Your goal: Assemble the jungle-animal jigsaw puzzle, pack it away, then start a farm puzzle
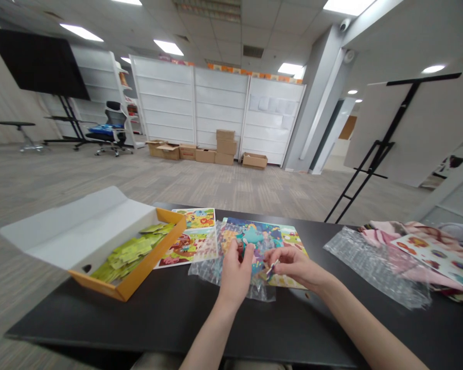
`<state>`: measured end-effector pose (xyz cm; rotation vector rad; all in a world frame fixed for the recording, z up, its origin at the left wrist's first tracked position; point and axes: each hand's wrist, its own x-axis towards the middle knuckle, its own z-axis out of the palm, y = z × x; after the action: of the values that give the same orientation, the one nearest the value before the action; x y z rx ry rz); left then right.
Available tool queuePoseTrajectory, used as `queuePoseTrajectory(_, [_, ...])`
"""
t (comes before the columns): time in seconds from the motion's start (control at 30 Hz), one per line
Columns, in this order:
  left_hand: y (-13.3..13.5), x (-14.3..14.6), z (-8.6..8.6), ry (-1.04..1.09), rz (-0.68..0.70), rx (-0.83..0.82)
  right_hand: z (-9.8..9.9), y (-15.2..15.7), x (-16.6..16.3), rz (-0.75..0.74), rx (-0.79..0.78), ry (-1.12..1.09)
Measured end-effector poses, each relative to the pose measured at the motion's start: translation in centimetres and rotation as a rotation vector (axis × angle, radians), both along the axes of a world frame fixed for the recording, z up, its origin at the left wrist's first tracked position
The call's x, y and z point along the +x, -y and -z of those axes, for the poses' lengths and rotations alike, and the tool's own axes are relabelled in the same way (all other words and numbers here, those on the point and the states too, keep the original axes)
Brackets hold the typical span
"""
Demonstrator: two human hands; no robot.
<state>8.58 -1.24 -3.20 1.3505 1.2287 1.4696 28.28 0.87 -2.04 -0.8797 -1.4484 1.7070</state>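
Note:
My left hand (236, 264) is closed, thumb against curled fingers, over a colourful picture sheet (289, 234). A small dark-reddish bit shows by its fingertips, too small to name. To its right, my right hand (295, 264) pinches a small flat piece (271, 268) with a pale edge between thumb and fingers. Crumpled clear plastic wrap (206, 270) lies around and under both hands, partly over the sheet. Left of them are a farm picture card (185, 247) and a jungle animal card (198, 218).
An open yellow box (129, 288) with a raised white lid (73, 226) holds several green packets (129, 254) at the left. Bubble wrap (374, 267), pink cloth (409, 270) and a sticker-like sheet (443, 257) lie on the black table (170, 313) at the right.

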Motion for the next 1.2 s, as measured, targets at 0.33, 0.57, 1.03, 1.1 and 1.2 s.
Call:
queuePoseTrajectory(0.33, [0.2,0.6,-0.7,0.364,0.130,-0.113,0.4,0.4,-1.2,0.103,0.113,0.151])
queuePoseTrajectory(0.57, [0.3,0.5,-1.2,0.555,0.152,-0.179,0.4,0.3,-0.7,0.112,0.134,0.199])
queuePoseTrajectory(1.03, [0.4,0.3,-0.6,0.206,0.347,-0.090,-1.4,0.0,0.0,0.382,0.303,0.106])
queuePoseTrajectory(1.1, [0.3,0.4,-0.4,0.208,0.364,-0.095,-1.3,-0.2,0.2,0.354,0.296,0.116])
queuePoseTrajectory(1.2, [0.1,0.2,-0.3,0.181,0.386,-0.081,-1.1,-0.3,0.3,0.278,0.299,0.124])
